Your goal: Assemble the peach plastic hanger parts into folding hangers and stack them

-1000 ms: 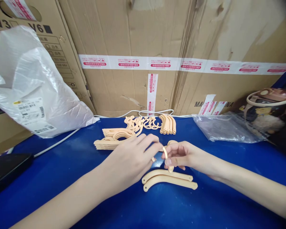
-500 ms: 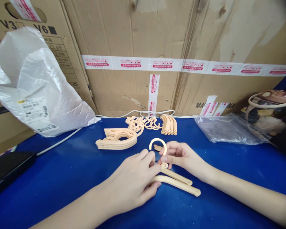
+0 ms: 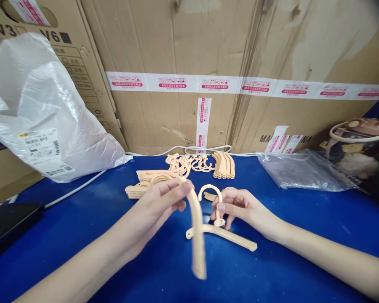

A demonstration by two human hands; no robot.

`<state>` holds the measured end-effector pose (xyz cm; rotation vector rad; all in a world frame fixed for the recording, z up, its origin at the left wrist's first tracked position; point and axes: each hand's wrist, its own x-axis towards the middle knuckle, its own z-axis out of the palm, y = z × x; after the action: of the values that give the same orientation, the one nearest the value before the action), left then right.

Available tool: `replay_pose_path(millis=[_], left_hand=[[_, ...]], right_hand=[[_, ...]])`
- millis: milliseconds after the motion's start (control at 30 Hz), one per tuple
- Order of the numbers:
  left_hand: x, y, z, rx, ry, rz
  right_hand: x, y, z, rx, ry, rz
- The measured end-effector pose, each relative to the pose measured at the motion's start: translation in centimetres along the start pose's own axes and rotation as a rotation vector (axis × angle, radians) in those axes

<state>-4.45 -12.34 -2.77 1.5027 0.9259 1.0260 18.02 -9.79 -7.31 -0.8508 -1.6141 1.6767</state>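
My left hand (image 3: 158,206) pinches one end of a peach curved plastic arm (image 3: 196,229) and holds it up above the blue table, its free end hanging down toward me. My right hand (image 3: 240,207) grips a small peach hook piece (image 3: 211,190) upright, thumb against its stem. Just below that hand, a second curved arm (image 3: 230,236) lies flat on the blue table (image 3: 82,235). Behind the hands sit a stack of curved arms (image 3: 139,189), a cluster of hooks (image 3: 189,163) and another upright stack of curved pieces (image 3: 224,165).
Taped cardboard boxes (image 3: 208,75) wall off the back. A white plastic bag (image 3: 41,113) leans at the left, a clear bag (image 3: 300,170) lies at the right beside a brown pot-like item (image 3: 356,143). A white cable (image 3: 76,190) and a black device (image 3: 6,223) lie left.
My left hand picked one of the two curved arms off the table and raised it. The right hand kept hold of the hook piece, now upright above the remaining arm.
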Motion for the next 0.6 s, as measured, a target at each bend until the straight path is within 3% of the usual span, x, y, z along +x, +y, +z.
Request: replay_pose_path(millis=[167,300,433,600], left_hand=[[-0.3,-0.4,0.1,0.13,-0.039,-0.017],[-1.2,-1.3,1.2,0.583,-0.037,0.076],[-1.5,-1.4,1.6,0.983,-0.192,0.139],[-1.2,-1.5,1.4,1.042,-0.293,0.128]], right_hand=[[-0.1,-0.2,-0.1,0.012,0.042,0.032],[-0.1,-0.2,-0.3,0.054,0.046,0.027],[-0.2,-0.4,-0.4,0.116,0.059,0.031],[0.0,-0.6,-0.4,0.154,0.061,0.025]])
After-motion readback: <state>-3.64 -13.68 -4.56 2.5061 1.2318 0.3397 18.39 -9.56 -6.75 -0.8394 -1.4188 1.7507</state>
